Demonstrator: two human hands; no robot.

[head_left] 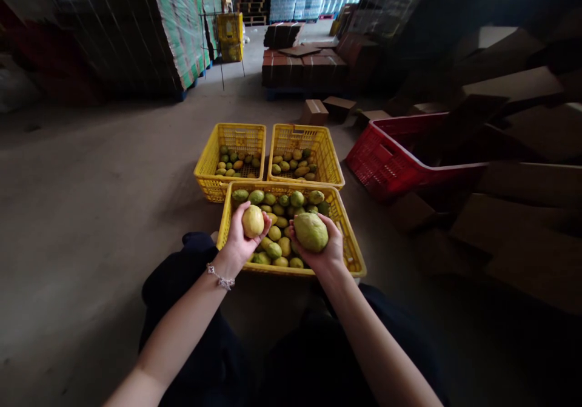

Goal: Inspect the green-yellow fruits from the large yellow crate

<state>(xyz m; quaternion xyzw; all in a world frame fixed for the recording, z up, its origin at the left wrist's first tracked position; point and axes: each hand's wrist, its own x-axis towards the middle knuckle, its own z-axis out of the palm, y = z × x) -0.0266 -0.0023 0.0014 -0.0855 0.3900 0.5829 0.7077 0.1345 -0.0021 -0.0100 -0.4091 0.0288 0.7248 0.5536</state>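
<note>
A small yellow fruit (253, 221) and a bigger green fruit (311, 232) are held up side by side, well apart, over the front crate (353, 237). The left hand (236, 238) cradles the yellow one in a loose grasp, palm turned up and fingers curled around its lower sides; the right hand (332, 251) grasps the green one in the same way, its thumb and fingers spread wider around the bulkier shape. Held like this, most of each skin lies uncovered to the eye, and the cupped palms probably bear the weight without squeezing (a gentle hold that would suit anything easily bruised). The front crate, yellow and slatted, sits just before the person's knees, presumably so that both arms can reach it easily. Inside it lies a loose spread of green and yellowish fruit (274, 250), partly hidden by the hands. Just beyond its far edge stand two more yellow crates, the left rear crate (205, 161) and the right rear crate (331, 158), side by side, each with a shallower heap of green, yellow and orange-tinged pieces; their closeness likely keeps all three within reach. To the right is a red crate (378, 159), its contents too dark to tell, with cardboard (513, 213) piled beside it. Farther off, a small box (314, 112) rests on the floor (113, 170).
</note>
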